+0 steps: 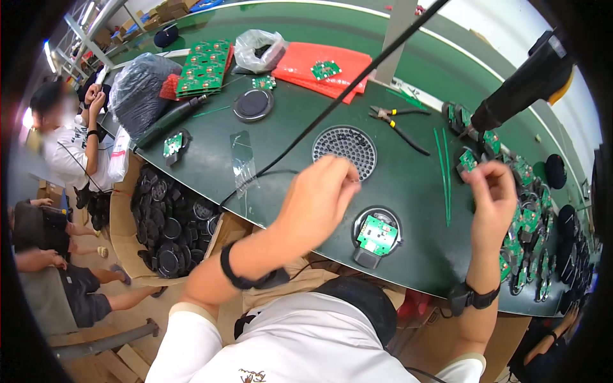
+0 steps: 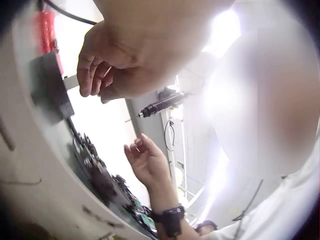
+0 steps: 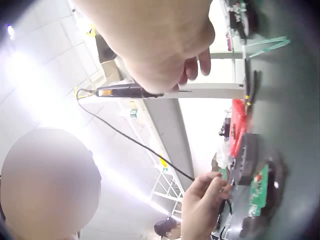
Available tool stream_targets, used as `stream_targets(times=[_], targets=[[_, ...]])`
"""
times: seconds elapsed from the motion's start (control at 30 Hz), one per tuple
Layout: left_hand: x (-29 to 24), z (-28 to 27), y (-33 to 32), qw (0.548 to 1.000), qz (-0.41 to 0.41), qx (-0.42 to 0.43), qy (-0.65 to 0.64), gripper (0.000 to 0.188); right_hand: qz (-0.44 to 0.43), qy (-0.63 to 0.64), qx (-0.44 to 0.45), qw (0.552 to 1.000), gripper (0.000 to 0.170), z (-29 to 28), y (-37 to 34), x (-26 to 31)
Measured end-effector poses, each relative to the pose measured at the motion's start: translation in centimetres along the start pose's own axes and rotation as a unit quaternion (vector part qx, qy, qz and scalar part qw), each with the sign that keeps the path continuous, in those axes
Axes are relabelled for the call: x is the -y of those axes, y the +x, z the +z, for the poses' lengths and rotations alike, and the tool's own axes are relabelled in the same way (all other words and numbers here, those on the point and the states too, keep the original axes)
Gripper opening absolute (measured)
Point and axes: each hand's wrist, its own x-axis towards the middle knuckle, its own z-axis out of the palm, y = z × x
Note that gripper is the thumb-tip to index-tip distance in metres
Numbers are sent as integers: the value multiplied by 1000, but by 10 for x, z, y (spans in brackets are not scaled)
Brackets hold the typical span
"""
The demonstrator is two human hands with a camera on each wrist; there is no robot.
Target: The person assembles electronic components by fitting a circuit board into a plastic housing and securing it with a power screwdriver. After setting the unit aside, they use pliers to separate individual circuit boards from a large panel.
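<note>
My left hand [image 1: 319,201] is over the near edge of a perforated round dish [image 1: 329,137], thumb and fingers bent together; whether a small thing is between the tips cannot be told. The left wrist view shows this hand [image 2: 120,65] with bent fingers. Near the right-hand pile, my right hand [image 1: 495,195] hangs with loosely bent fingers, seemingly holding nothing; it appears also in the right wrist view [image 3: 172,55]. Between the hands, nearer my body, lies a round black unit [image 1: 367,256] with a green circuit board [image 1: 377,235] on it.
A power screwdriver [image 1: 523,86] hangs at the upper right. Pliers [image 1: 402,124] and green strips [image 1: 442,172] lie beyond the hands. Assembled units [image 1: 527,220] are heaped at the right. A black cable [image 1: 332,105] crosses the view. A carton [image 1: 121,236] of black parts stands left.
</note>
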Motion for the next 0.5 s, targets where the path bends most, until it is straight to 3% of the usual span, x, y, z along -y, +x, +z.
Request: stream_targets(times=[0.07,0.13,0.17,0.23,0.27,0.3,0.33,0.4,0.5], targets=[[11,8,34,991,16,-29,127,16,-77,-19,-51,996,36,7,33,22],[23,25,56,982,15,-39,184,13,-62,145,-27,987,60,19,56,42],[29,35,67,982,20,-45,184,13,-60,218,41,973,68,18,65,47],[36,45,84,975,-67,-11,213,12,-92,213,72,970,65,25,75,65],[40,44,86,975,-66,-19,211,12,-114,208,104,966,62,30,78,75],[40,41,87,976,-64,8,207,10,-123,188,102,969,47,35,79,88],[41,39,87,977,-63,36,201,9,-127,184,106,969,47,36,82,89],[54,46,90,974,-57,27,217,8,-96,298,121,942,35,36,87,85],[61,53,92,972,-55,4,228,5,-109,255,76,958,32,51,71,110]])
